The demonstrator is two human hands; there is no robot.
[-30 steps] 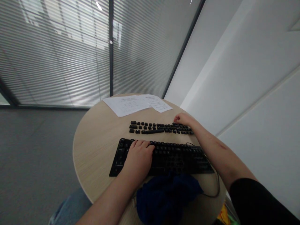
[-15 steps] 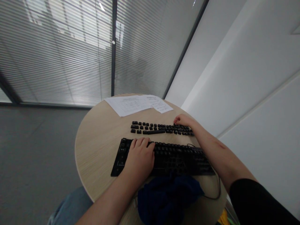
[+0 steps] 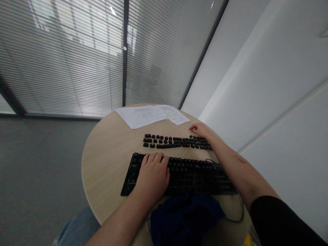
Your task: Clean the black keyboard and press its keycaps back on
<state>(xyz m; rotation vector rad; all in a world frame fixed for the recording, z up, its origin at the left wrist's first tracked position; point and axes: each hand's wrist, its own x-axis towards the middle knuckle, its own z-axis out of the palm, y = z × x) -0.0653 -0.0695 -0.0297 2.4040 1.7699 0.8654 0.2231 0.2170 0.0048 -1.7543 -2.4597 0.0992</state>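
My left hand (image 3: 153, 174) lies flat on the left part of a black keyboard (image 3: 189, 167), its fingers stretched over the upper keys. Much of the keyboard's middle shows no keycaps. Beyond it, loose black keycaps (image 3: 166, 140) lie in rows on the table, with a long space bar (image 3: 171, 146) among them. My right hand (image 3: 201, 130) hovers just above the far right of these rows, fingers curled, with a small gap by the thumb. One single keycap (image 3: 191, 136) lies below its fingertips. My right forearm covers the right end of the rows and part of the keyboard.
A dark blue cloth (image 3: 184, 218) lies at the near edge of the round wooden table (image 3: 102, 160), below the keyboard. The keyboard's cable (image 3: 237, 220) curves at the right. Printed papers (image 3: 143, 116) lie at the far edge. A white wall (image 3: 276, 85) stands close on the right.
My right hand has lifted slightly away from the loose keycaps, and a single keycap now shows on the table beneath it. The left hand stays on the keyboard.
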